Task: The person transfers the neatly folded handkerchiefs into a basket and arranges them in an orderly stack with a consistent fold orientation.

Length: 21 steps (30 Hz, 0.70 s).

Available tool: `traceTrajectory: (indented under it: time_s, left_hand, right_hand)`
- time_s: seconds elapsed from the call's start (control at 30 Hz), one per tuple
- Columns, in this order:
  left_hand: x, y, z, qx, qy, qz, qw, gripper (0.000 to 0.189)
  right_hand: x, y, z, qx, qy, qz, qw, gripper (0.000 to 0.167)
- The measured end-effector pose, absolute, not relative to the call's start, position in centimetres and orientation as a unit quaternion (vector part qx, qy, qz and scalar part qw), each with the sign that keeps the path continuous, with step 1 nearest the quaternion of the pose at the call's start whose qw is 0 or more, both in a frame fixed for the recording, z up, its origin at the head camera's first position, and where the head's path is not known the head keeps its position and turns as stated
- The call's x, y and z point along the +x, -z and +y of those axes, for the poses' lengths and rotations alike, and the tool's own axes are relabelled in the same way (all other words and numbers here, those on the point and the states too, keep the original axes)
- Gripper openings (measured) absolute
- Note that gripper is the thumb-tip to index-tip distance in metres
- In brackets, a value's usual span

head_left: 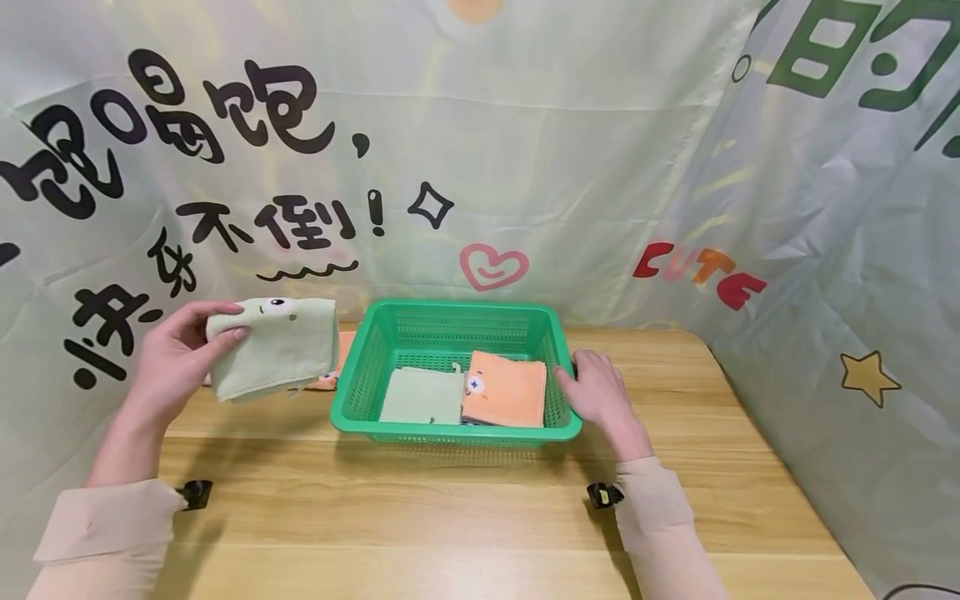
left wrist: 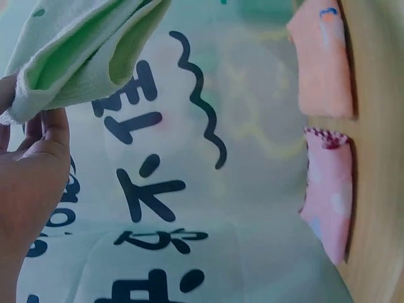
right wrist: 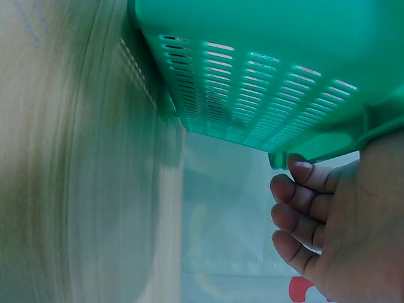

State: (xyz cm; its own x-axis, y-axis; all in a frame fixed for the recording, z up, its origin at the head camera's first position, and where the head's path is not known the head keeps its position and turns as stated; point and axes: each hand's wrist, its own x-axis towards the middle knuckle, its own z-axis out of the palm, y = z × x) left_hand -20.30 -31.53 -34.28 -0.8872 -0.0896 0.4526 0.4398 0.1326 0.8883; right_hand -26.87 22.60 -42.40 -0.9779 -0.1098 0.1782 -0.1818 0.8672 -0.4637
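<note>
My left hand point(head_left: 171, 354) holds up a folded pale green towel point(head_left: 281, 354) with a small face on it, pinched between thumb and fingers, left of the basket. In the left wrist view the layered folds of this green towel point(left wrist: 82, 57) show above the fingers. A green plastic basket point(head_left: 457, 431) stands on the table. Inside it, a pale green folded towel point(head_left: 423, 393) lies beside an orange folded towel point(head_left: 513, 392). My right hand point(head_left: 600, 392) grips the basket's right rim, thumb over the top. Its fingers point(right wrist: 303, 205) curl beneath the rim outside.
Behind the raised towel, an orange folded towel point(left wrist: 325, 63) and a pink one point(left wrist: 329, 189) with a checked edge lie on the wooden table point(head_left: 465, 517). A printed cloth backdrop point(head_left: 570, 167) encloses the back and sides. Black wrist devices point(head_left: 197, 494) sit at both cuffs.
</note>
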Motion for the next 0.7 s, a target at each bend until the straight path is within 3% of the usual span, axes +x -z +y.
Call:
traceTrajectory:
  time_s: [0.7]
  left_hand:
    - [-23.1, 33.5, -27.0, -0.214, 0.678, -0.675, 0.199, 0.035]
  right_hand:
    - [-27.0, 42.6, 22.6, 0.076, -0.249, -0.962, 0.077, 0.031]
